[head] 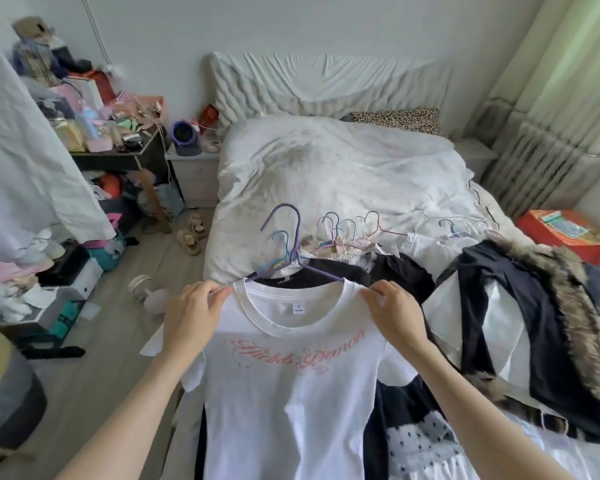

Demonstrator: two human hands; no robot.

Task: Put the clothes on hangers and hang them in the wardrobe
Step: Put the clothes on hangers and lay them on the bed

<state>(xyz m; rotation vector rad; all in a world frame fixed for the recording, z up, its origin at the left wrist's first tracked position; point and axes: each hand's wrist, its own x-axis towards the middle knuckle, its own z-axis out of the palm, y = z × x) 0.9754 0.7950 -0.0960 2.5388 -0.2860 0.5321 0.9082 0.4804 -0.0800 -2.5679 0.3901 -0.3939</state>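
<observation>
Both hands pinch the white T-shirt (291,368) at its shoulders, left hand (191,317) and right hand (394,315), purple hanger (297,251) poking from the collar. Behind it, loose hangers (347,228) and a fur-trimmed dark coat (541,306) crowd the bed (326,168).

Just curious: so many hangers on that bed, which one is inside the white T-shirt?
The purple hanger, its hook standing tallest, above the T-shirt collar. The others lie behind on the bed.

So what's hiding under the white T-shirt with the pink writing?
Under the white T-shirt, dark clothing peeks out at its right edge and a dark strip at its left. A purple hanger sticks out of the collar. Whatever lies under the shirt's middle is covered.
</observation>
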